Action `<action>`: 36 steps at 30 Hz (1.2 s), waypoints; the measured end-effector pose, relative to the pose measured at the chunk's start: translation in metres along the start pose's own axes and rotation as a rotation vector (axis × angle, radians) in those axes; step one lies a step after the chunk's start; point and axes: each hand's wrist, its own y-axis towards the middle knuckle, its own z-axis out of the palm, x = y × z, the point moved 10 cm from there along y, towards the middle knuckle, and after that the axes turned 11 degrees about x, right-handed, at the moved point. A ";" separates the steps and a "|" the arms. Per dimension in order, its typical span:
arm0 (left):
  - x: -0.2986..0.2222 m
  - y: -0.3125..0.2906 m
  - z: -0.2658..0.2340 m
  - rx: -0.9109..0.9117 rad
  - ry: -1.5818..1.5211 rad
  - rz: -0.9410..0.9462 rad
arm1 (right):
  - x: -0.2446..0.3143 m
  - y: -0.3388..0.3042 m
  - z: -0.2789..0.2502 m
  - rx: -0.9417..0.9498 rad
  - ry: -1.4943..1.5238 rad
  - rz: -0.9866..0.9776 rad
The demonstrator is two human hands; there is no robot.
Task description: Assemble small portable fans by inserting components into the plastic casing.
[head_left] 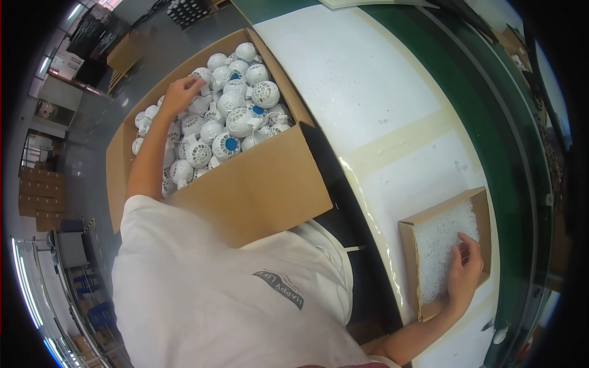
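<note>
A large open cardboard box on the left is heaped with white plastic balls with slotted shells; a few show round blue patches. My left hand reaches over its far left part, fingers curled and closed at a white slotted ball, which they partly cover. On the right, a small shallow cardboard box holds many tiny clear plastic pieces. My right hand is over that box's near right part, fingers bent, with a gap between thumb and forefinger. Nothing shows between them.
The small box rests on a white work surface with tape strips across it. A green belt runs along its right side. Stacked cartons and blue stools stand on the grey floor at far left.
</note>
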 end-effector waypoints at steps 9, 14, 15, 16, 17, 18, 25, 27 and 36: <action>-0.088 -0.032 0.039 -0.142 0.506 0.162 | -0.005 0.001 0.005 0.025 0.038 -0.004; -0.211 -0.075 0.045 -0.130 0.338 0.401 | -0.012 -0.009 -0.001 0.008 0.032 0.009; -0.255 -0.090 0.056 -0.090 0.229 0.602 | -0.017 -0.012 -0.004 -0.008 0.029 0.045; -0.300 -0.114 0.061 -0.038 0.105 0.809 | -0.008 -0.014 -0.006 -0.027 -0.017 -0.026; -0.336 -0.138 0.066 0.040 0.061 0.938 | -0.003 -0.014 -0.009 -0.052 -0.066 -0.089; -0.368 -0.166 0.071 0.123 0.010 1.070 | 0.002 -0.013 -0.005 -0.048 -0.062 -0.092; -0.506 -0.239 0.133 0.391 -0.312 1.640 | 0.008 0.002 0.001 -0.047 0.044 -0.036; -0.523 -0.237 0.144 0.426 -0.328 1.645 | 0.007 0.008 0.000 -0.036 0.088 -0.066; -0.606 -0.221 0.208 0.539 -0.273 1.734 | 0.005 -0.007 0.004 -0.099 0.097 -0.191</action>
